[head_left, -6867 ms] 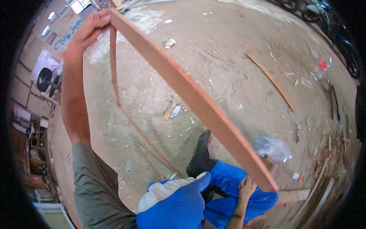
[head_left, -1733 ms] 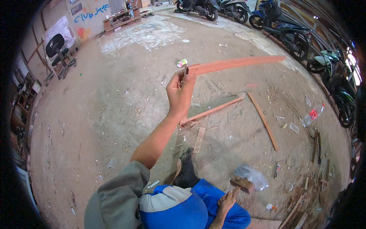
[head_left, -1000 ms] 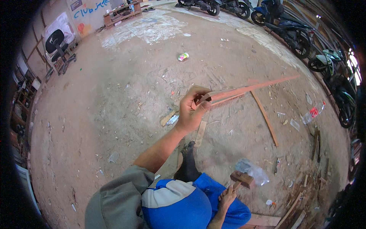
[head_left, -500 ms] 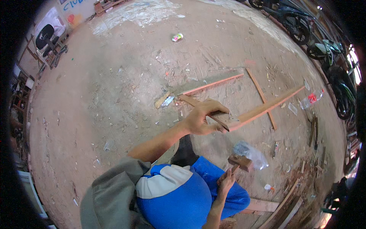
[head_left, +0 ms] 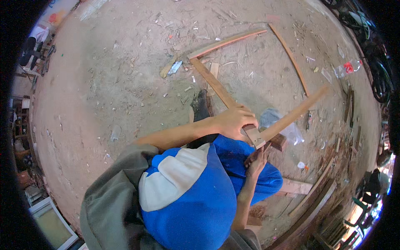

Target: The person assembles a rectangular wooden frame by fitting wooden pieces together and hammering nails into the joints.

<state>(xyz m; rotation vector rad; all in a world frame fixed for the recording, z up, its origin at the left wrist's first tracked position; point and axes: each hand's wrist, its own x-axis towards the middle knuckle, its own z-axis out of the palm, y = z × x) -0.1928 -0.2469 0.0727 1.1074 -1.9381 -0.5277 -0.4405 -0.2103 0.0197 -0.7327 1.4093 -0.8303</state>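
My left hand is closed around the corner of a wooden frame, close to my knees. From that corner one wooden strip runs away to the upper left and another slants to the upper right. My right hand is wrapped round the handle of a wooden mallet. The mallet's block head shows just right of the corner, partly behind the frame; whether they touch I cannot tell. A far strip meets the upper-left strip's end, and a thin strip lies on the right.
Behind the right-hand strip lies a clear plastic bag. A plastic bottle with a red label lies farther right. Loose boards are at the lower right, motorcycles at the upper right. Scraps litter the dirt floor. A framed pane stands lower left.
My left hand has brought the frame corner closer to my body, beside the mallet in my right hand. The right hand has risen slightly. The view has also tilted downward.
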